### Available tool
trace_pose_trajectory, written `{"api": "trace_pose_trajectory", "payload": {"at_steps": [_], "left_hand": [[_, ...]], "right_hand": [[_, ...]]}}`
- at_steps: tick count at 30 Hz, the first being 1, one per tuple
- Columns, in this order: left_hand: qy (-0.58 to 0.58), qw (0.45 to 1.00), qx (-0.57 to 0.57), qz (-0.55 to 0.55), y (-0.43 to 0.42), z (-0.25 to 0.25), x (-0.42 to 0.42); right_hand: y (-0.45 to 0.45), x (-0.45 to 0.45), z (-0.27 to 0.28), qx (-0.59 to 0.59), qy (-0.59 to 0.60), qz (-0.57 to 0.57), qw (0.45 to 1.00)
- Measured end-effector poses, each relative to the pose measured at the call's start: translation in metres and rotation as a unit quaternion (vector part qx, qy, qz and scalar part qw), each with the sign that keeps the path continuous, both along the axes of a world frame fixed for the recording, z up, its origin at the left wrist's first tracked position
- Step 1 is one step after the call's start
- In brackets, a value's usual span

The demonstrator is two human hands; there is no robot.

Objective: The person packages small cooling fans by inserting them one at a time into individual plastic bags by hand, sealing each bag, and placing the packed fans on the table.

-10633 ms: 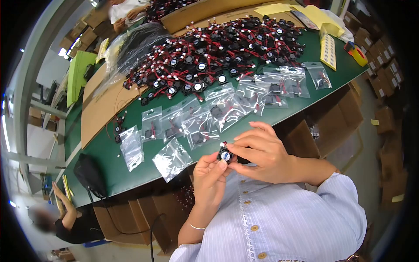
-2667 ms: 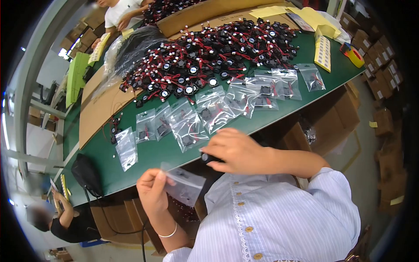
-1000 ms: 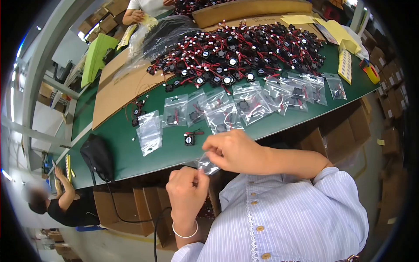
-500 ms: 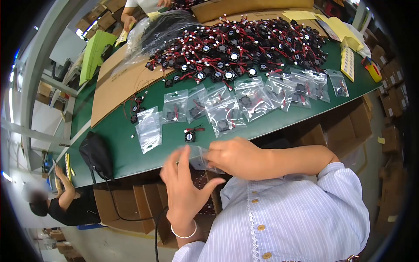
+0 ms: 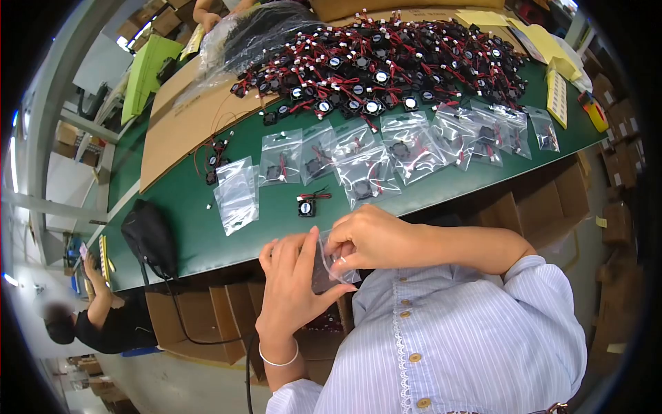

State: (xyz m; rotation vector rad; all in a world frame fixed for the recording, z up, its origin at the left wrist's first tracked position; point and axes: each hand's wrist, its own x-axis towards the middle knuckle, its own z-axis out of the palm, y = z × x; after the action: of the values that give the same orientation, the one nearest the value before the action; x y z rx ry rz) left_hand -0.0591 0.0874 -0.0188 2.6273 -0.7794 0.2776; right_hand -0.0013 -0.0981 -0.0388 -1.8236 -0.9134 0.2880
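My right hand pinches a clear plastic bag at the table's front edge, its fingertips at the bag's opening. My left hand lies against the bag's other side, fingers stretched up and thumb spread to the right. A single black fan with red wires rests on the green table just beyond my hands. Behind it is a row of clear bags with fans inside, one of them a filled bag. Flat bags lie to the left. A large heap of fans covers the back.
A black pouch sits at the table's left, its cable hanging down. Cardboard lies at the back left. Yellow label sheets and a tape dispenser are at the right. Open cartons stand below. One co-worker is at lower left, another's hands at the top.
A second ago both hands were pinching the bag; the left hand has since opened and spread beside it. The single fan was in my hand earlier and now lies on the table.
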Motion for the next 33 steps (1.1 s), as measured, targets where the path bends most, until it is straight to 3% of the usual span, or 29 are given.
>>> {"api": "trace_pose_trajectory", "payload": {"at_steps": [6,10,12,15,22,25,28,29,33], "left_hand": [[-0.02,1.0,-0.007,0.008,0.019,-0.008,0.0],[-0.048,0.996,-0.012,0.075,0.036,-0.016,0.003],[-0.05,0.995,-0.004,0.086,0.042,-0.021,0.004],[-0.062,0.993,0.0,0.1,0.047,-0.024,0.008],[-0.051,0.992,-0.008,0.113,0.056,-0.027,0.013],[-0.047,0.994,-0.028,0.094,0.054,-0.027,0.022],[-0.037,0.996,-0.053,0.067,0.051,-0.037,0.034],[-0.036,0.996,-0.058,0.052,0.05,-0.04,0.039],[-0.04,0.996,-0.062,0.041,0.046,-0.047,0.047]], "right_hand": [[0.011,0.008,-0.003,-0.016,0.058,0.024,0.998],[0.011,0.034,-0.002,-0.044,-0.16,-0.135,0.977],[0.017,0.044,0.0,-0.106,-0.264,-0.142,0.948],[0.031,0.046,-0.007,-0.198,-0.298,-0.151,0.922],[0.032,0.049,-0.01,-0.228,-0.293,-0.124,0.92],[0.02,0.048,-0.001,-0.012,-0.245,-0.045,0.968],[0.021,0.045,-0.006,-0.033,-0.286,-0.06,0.956],[0.021,0.047,-0.011,-0.106,-0.319,-0.081,0.939],[0.026,0.046,-0.028,-0.123,-0.311,-0.091,0.938]]}}
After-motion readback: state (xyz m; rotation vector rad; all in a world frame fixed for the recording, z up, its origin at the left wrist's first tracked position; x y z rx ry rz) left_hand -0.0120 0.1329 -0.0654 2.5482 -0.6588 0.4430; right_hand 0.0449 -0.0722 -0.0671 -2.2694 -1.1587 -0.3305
